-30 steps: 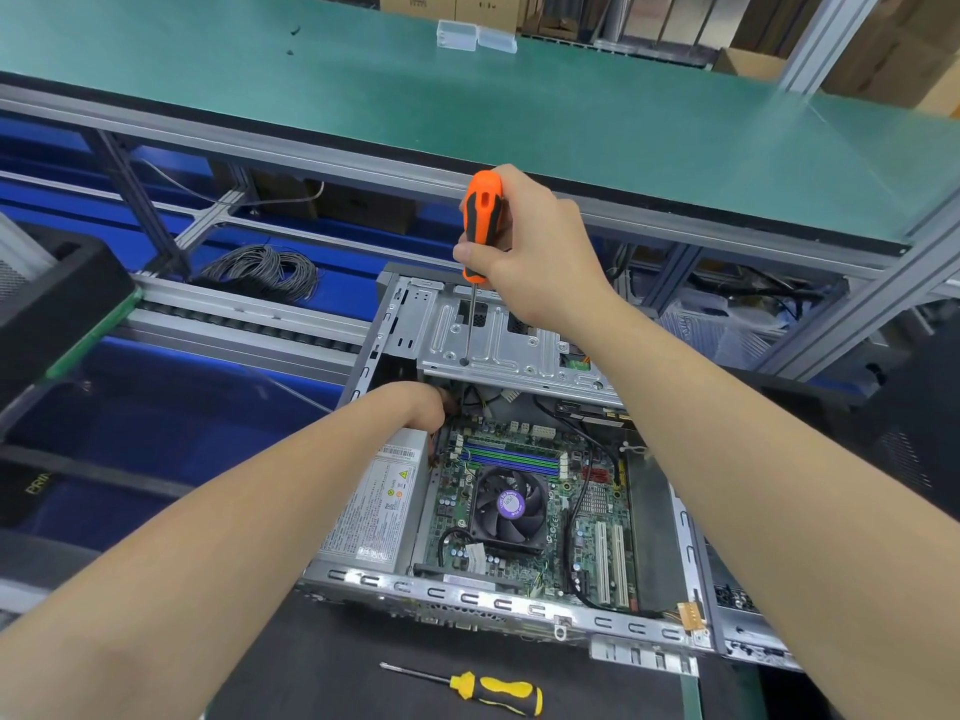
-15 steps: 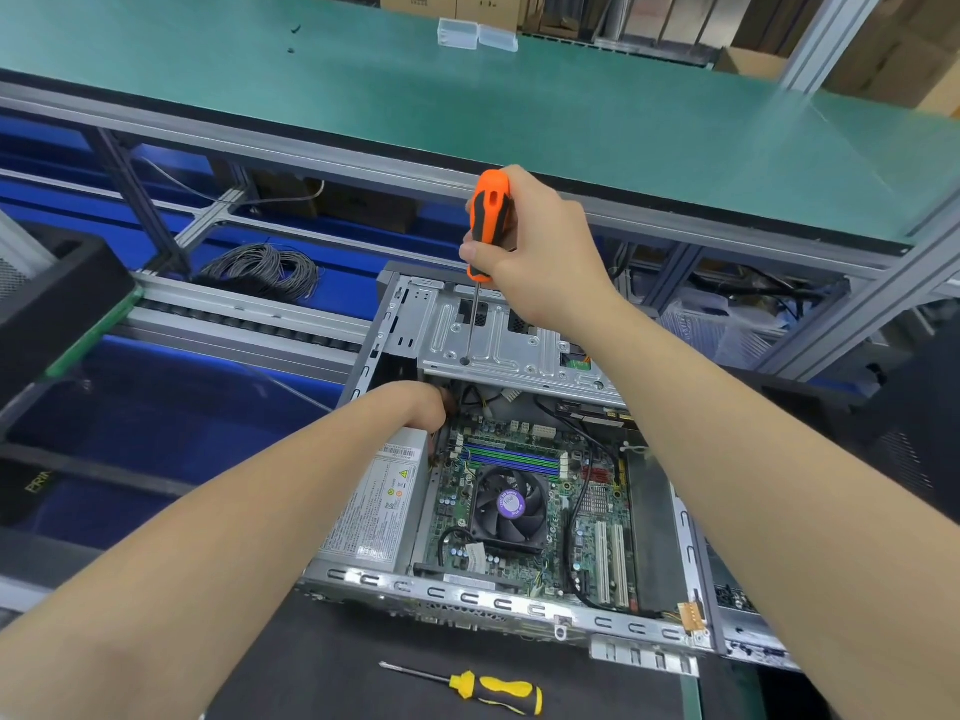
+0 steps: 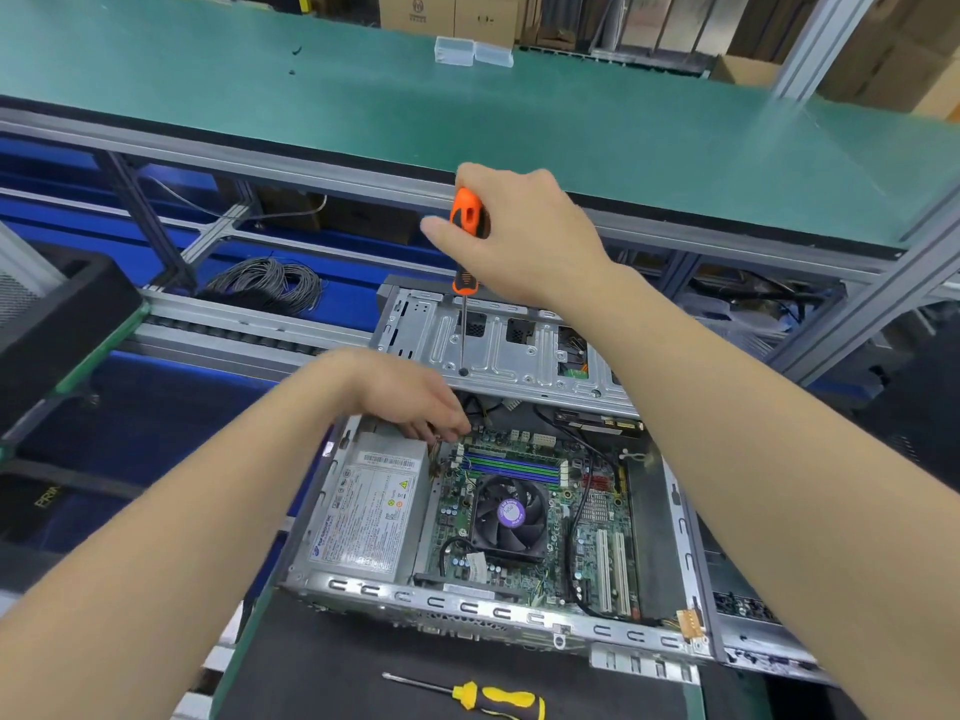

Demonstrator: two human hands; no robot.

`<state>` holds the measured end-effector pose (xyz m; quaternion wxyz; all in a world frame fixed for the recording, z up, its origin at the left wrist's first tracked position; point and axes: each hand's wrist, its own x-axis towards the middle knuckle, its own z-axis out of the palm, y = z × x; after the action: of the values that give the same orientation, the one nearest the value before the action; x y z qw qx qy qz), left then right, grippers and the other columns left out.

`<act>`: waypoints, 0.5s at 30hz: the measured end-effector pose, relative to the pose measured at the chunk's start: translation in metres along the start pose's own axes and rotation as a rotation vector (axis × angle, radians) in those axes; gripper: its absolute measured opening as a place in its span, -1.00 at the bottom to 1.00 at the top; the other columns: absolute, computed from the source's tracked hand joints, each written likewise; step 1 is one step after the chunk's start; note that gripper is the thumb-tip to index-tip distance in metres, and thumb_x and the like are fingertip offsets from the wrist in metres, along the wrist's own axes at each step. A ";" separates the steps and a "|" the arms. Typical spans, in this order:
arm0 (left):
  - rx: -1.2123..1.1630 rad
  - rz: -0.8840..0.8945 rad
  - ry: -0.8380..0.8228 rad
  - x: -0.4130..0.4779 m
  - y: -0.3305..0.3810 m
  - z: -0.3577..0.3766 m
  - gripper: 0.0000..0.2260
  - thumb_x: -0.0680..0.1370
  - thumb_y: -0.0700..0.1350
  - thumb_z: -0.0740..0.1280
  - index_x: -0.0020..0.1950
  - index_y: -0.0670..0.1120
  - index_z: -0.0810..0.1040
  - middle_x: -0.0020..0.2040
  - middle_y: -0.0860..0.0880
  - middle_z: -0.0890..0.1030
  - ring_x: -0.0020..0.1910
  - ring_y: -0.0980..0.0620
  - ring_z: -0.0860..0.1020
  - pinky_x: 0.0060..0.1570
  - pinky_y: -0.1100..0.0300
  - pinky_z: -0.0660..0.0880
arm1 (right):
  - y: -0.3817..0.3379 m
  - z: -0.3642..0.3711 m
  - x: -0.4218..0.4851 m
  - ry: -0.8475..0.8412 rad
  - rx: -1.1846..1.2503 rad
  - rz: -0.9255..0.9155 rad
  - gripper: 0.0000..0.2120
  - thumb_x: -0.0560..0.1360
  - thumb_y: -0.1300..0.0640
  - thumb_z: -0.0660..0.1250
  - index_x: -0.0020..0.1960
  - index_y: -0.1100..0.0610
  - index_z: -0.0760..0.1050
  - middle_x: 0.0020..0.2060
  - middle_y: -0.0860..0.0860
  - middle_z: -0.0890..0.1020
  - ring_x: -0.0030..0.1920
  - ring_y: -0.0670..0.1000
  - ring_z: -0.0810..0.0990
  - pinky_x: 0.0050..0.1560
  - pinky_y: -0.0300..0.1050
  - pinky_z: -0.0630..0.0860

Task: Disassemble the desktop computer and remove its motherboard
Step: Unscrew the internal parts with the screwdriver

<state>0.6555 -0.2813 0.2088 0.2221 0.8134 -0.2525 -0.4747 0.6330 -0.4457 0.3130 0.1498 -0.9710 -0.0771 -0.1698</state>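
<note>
You have a single view, from the wide-angle camera on your head. It faces forward and down, so your left hand [image 3: 410, 397] and right hand [image 3: 519, 236] reach in from the two lower corners toward the middle. The camera sits close above the open case [image 3: 467, 608], which fills the lower centre, with the screwdriver [image 3: 465, 200] in your right hand just above it. Farther off, the green bench [image 3: 571, 122] crosses the top, bent by the lens.
</note>
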 end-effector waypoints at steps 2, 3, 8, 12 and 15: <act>-0.072 0.087 0.142 -0.022 0.006 -0.021 -0.77 0.73 -0.04 0.21 0.19 -0.07 0.64 0.05 0.01 0.75 0.05 0.04 0.72 0.08 0.17 0.62 | -0.004 0.000 0.003 0.029 -0.092 0.020 -0.49 0.56 -0.38 0.18 -0.26 0.01 0.20 -0.34 -0.03 0.42 -0.17 0.16 0.43 -0.37 -0.05 0.19; -0.073 0.114 0.290 -0.030 0.008 -0.032 -0.81 0.71 -0.03 0.26 0.13 -0.07 0.63 -0.02 -0.01 0.75 -0.04 0.04 0.73 0.04 0.13 0.64 | -0.006 -0.001 0.005 0.014 -0.105 0.024 -0.48 0.56 -0.37 0.21 -0.28 0.01 0.20 -0.34 -0.02 0.41 -0.17 0.16 0.42 -0.36 -0.04 0.17; -0.108 0.363 0.515 -0.043 0.009 -0.061 -0.80 0.63 -0.03 0.41 0.25 0.10 0.58 0.14 0.15 0.68 0.09 0.24 0.64 0.01 0.30 0.52 | -0.008 -0.028 0.019 -0.294 -0.028 -0.041 -0.78 0.49 -0.11 0.43 -0.13 0.05 0.58 -0.25 -0.01 0.60 -0.15 0.11 0.57 -0.27 -0.08 0.44; -0.254 0.537 0.419 -0.027 0.005 -0.053 -0.71 0.70 -0.20 0.28 0.43 -0.11 0.49 0.26 -0.03 0.68 0.27 0.00 0.63 0.34 0.04 0.50 | -0.014 -0.052 0.025 -0.484 -0.139 -0.096 -0.83 0.39 0.15 0.42 -0.15 -0.13 0.69 -0.30 -0.12 0.69 -0.24 -0.07 0.64 -0.18 -0.10 0.60; -0.263 0.603 0.459 -0.015 0.000 -0.046 -0.77 0.71 -0.20 0.26 0.35 -0.03 0.54 0.25 -0.03 0.67 0.27 -0.03 0.63 0.37 -0.06 0.50 | -0.019 -0.050 0.024 -0.472 -0.181 -0.154 -0.63 0.29 0.30 0.25 -0.29 -0.10 0.71 -0.36 -0.14 0.68 -0.29 -0.18 0.54 -0.29 -0.18 0.49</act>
<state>0.6899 -0.2663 0.2397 0.5044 0.7524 -0.3605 -0.2225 0.6366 -0.4408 0.3716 0.0269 -0.9844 -0.1682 0.0441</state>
